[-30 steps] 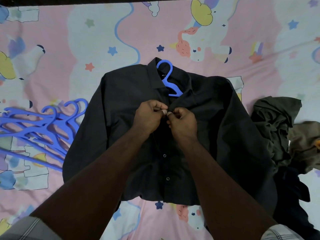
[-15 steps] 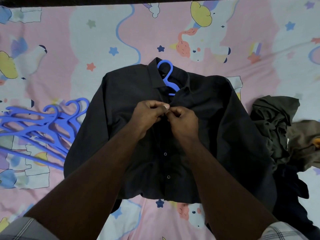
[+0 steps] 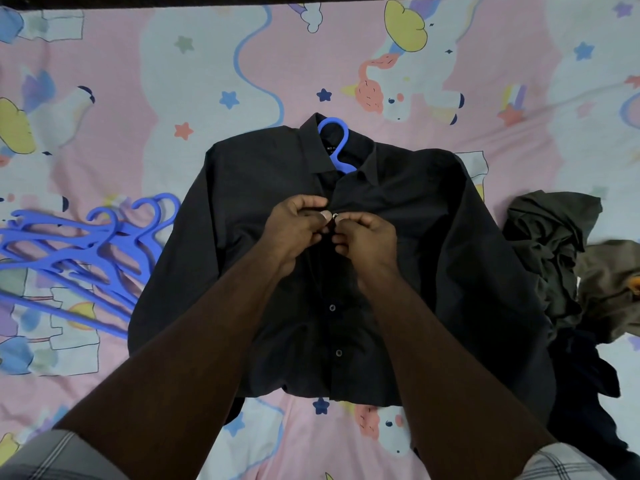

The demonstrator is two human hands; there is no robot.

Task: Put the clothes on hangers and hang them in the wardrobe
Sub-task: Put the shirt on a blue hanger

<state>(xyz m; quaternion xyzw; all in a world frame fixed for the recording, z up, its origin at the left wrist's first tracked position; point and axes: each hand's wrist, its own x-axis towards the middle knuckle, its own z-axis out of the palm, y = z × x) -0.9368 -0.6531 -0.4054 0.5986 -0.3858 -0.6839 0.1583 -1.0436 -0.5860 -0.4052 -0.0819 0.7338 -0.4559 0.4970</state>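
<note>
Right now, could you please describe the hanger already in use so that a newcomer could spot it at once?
Start at the black shirt spread flat in the middle of the bedsheet. At its open collar, a blue hanger hook pokes out. Unlike the spare blue hangers piled bare to the left, only its hook shows.

A black long-sleeved shirt (image 3: pixel 415 237) lies flat, front up, at centre on the bed, collar toward 12 o'clock, lower buttons fastened. A blue hanger (image 3: pixel 337 147) sits inside it, hook poking out of the collar. At 9 o'clock, a loose heap of blue hangers (image 3: pixel 79 244). At 3 o'clock, crumpled olive and dark clothes (image 3: pixel 561 251) lie piled.
</note>
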